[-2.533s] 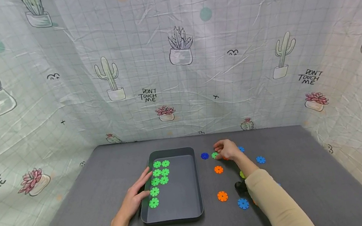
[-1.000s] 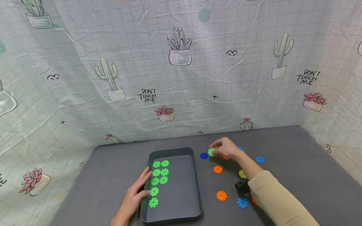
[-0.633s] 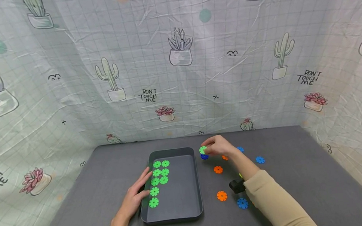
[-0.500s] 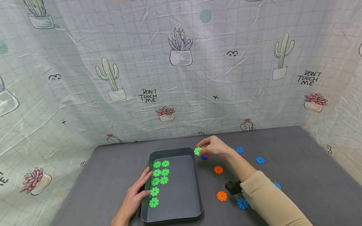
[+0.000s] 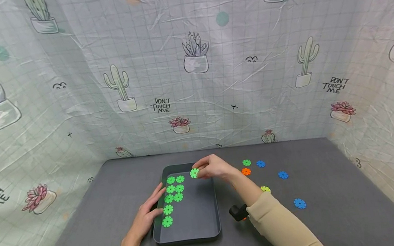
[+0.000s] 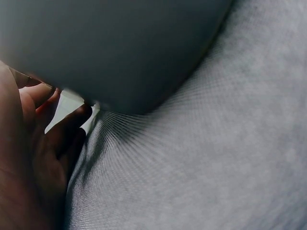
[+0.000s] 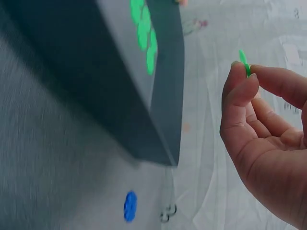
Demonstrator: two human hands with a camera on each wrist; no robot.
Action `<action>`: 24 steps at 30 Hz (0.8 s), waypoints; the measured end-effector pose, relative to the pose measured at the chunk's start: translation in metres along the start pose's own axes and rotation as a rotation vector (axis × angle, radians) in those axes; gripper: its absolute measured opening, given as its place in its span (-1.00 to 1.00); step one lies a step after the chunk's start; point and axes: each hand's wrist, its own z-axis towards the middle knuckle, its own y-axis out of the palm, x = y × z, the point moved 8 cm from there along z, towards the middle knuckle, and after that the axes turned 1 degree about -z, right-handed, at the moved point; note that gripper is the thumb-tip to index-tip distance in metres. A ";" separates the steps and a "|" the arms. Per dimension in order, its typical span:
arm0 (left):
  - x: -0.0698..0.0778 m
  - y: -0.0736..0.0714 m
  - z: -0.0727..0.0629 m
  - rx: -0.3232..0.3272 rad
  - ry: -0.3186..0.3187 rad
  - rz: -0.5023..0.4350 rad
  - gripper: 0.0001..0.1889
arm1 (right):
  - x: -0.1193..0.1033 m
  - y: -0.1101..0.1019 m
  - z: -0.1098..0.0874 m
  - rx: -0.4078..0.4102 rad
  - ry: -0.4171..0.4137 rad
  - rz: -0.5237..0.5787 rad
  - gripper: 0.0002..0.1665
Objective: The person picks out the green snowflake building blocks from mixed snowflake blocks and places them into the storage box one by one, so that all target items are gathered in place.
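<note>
A shallow dark grey tray (image 5: 189,239) lies on the table, with several green notched plastic discs (image 5: 170,189) in two uneven columns along its left side. My left hand (image 5: 146,211) rests at the tray's left rim, fingers fairly straight; in the left wrist view its fingers (image 6: 72,120) touch the tray's outer wall. Over the tray's far right part, my right hand (image 5: 214,167) pinches another green notched disc (image 5: 194,173) between thumb and fingertips. The right wrist view shows this disc (image 7: 245,64) edge-on, raised above the tray rim.
Right of the tray lie loose notched discs: a green one (image 5: 247,162), an orange one (image 5: 246,171), a yellow-green one (image 5: 265,189) and several blue ones (image 5: 283,175). My right forearm (image 5: 281,225) hides part of that area. A patterned curtain (image 5: 194,98) hangs behind the table.
My right hand has lifted a green disc from the table beside the dark blue one and carried it left, over the tray. My left hand has stayed at the tray's rim.
</note>
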 end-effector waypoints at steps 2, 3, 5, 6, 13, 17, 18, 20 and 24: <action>-0.001 0.000 0.000 0.000 -0.006 -0.005 -0.36 | -0.004 0.008 0.001 -0.019 -0.006 0.014 -0.54; -0.001 0.000 0.000 0.000 -0.009 -0.001 -0.36 | -0.006 0.012 0.002 -0.025 -0.007 0.020 -0.53; -0.001 0.000 0.000 -0.005 -0.020 -0.002 -0.36 | -0.008 0.020 0.003 -0.041 -0.012 0.033 -0.52; -0.002 0.000 0.001 -0.009 -0.025 -0.005 -0.36 | -0.008 0.024 0.004 -0.048 -0.015 0.035 -0.52; -0.001 0.001 0.001 -0.020 -0.029 -0.006 -0.35 | -0.008 0.048 0.007 -0.084 -0.020 0.043 -0.57; -0.001 0.001 0.001 -0.022 -0.025 0.000 -0.36 | -0.003 0.057 0.011 -0.093 -0.013 0.041 -0.56; -0.001 0.001 0.001 -0.022 -0.025 0.002 -0.37 | -0.002 0.059 0.011 -0.096 -0.012 0.040 -0.56; -0.001 0.001 0.001 -0.021 -0.027 0.003 -0.37 | -0.001 0.063 0.013 -0.104 -0.010 0.042 -0.57; -0.001 0.000 0.001 -0.018 -0.027 0.004 -0.37 | 0.002 0.070 0.016 -0.125 0.008 0.059 -0.56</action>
